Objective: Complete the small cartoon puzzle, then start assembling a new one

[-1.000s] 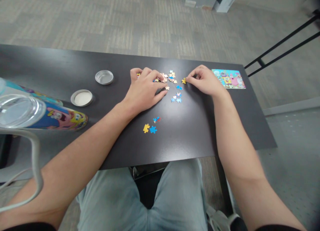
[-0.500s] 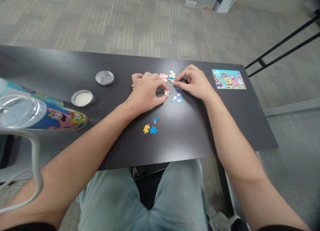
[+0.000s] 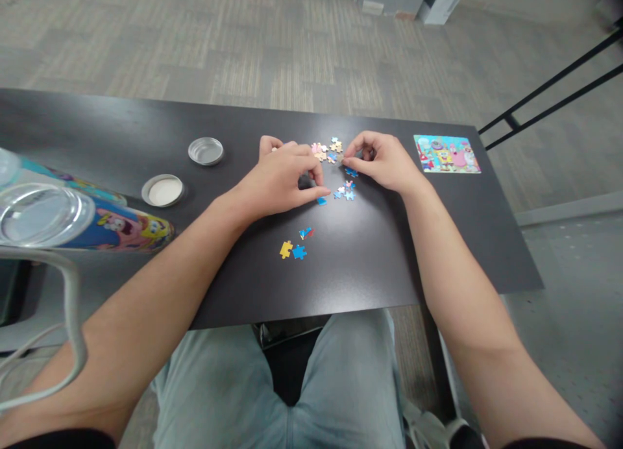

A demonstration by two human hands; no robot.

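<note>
Puzzle pieces [image 3: 336,145] lie loose across the table [image 3: 370,261], the far cluster between the two hands. On my feed, the left hand [image 3: 283,180] curves, thumb and forefinger slightly parted beside a blue piece [image 3: 322,202]; the right hand [image 3: 384,161] nearly pinches, and I cannot tell whether either holds anything.

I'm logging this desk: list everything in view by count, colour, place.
puzzle pieces: many, multicoloured, around and below the hands
picture card: one, multicoloured, table's right
round lids: two, silvery, left of the hands
canisters: two, multicoloured, far left
looped tube: one, pale, lower left
dark object: one, black, left edge
table: one, dark, centre
metal frame: one, black, right edge
carpet: one, grey, beyond the table
trousers: one pair, pale blue, bottom
left hand: one, bare, over puzzle pieces
right hand: one, bare, centre
</note>
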